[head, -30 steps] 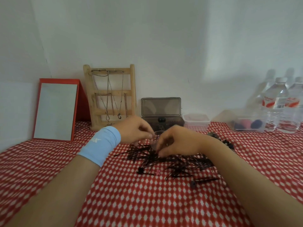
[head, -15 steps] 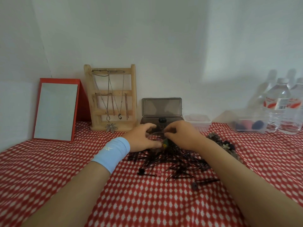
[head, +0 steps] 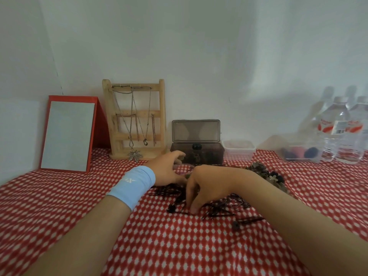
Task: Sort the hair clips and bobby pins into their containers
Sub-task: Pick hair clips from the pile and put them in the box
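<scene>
Though higher before, right fingers (head: pixel 189 198) down pinching bobby pins (head: pixel 221 209); left fingers (head: pixel 176 156) loosely open.

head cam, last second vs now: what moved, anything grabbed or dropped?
The right hand left the left hand and dropped toward the camera, fingertips now down in the pile of black bobby pins; a grasp is not clear. The left hand stayed by the open smoky plastic box, fingers curved. Pile, box, wooden necklace stand and red-framed mirror unchanged.
</scene>
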### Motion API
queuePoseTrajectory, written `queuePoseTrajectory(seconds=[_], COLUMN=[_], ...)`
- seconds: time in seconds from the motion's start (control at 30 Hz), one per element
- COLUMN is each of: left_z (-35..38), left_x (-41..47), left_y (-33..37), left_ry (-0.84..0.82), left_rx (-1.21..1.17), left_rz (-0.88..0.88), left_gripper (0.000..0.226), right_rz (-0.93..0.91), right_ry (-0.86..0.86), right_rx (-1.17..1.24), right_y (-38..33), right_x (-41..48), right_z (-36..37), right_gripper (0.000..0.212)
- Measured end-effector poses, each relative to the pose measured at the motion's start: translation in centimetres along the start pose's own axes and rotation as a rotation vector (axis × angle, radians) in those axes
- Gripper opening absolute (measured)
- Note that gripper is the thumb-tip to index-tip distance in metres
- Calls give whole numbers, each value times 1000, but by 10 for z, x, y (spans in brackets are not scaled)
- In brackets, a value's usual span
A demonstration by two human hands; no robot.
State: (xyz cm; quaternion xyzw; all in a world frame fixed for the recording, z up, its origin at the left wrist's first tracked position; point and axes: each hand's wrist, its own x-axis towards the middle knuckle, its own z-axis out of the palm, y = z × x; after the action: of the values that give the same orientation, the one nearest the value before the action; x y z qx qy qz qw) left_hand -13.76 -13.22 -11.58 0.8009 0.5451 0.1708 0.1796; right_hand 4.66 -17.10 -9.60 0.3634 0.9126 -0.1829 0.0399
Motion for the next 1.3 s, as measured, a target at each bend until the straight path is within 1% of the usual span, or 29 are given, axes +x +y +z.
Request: queuePoseTrajectory(seconds=[0.07,0.1,0.2,0.23,0.27,0.33,0.4,0.5,0.6,0.7,0.8,0.93,1.0,1.1,1.17,1.23,1.3], left_z=[0,0,1,1,1,2,4,6,11,21,33,36,33,33,39,47,54], left_x=[-1,-1,-1,-1,0,2,8,20,39,54,65,71,72,75,79,84,90], left_y=[-1,0,1,2,3,7,15,29,44,57,66,70,76,94,110,122,129], left_ry=[12,19,46,51,59,75,80,70,60,40,-14,-56,-7,96,102,69,41], left_rx=[-1,-3,-5,-8,-14,-30,-35,-35,-44,-68,0,147,198,186,198,219,264], left_rz=[10,19,52,60,67,88,117,146,153,175,188,181,241,367,438,478,488], left_gripper=[97,97,95,93,92,91,87,87,90,90,86,81,67,33,16,7,9], right_rz=[-21,-28,5,34,60,90,102,140,205,214,235,255,281,312,347,365,349], right_ry=[22,68,339,415,455,453,446,494,437,342,320,285,291,223,179,138,111], right_rx=[31,57,80,56,25,-21,-25,-47,-76,-13,11,54,58,47,33,20,2], right_y=[0,2,14,21,27,38,48,64,85,102,117,131,140,152,158,164,168], right_x=[-1,-2,0,2,5,10,12,8,-3,-17,-29,-42,-46,-49,-53,-57,-59], right_z=[-4,-9,-28,-34,-38,-43,-48,-58,-65,-67,-67,-71,-72,-69,-65,-62,-58], right_gripper=[15,13,8,6,4,4,11,16,20,19,20,14,11,13,15,14,15])
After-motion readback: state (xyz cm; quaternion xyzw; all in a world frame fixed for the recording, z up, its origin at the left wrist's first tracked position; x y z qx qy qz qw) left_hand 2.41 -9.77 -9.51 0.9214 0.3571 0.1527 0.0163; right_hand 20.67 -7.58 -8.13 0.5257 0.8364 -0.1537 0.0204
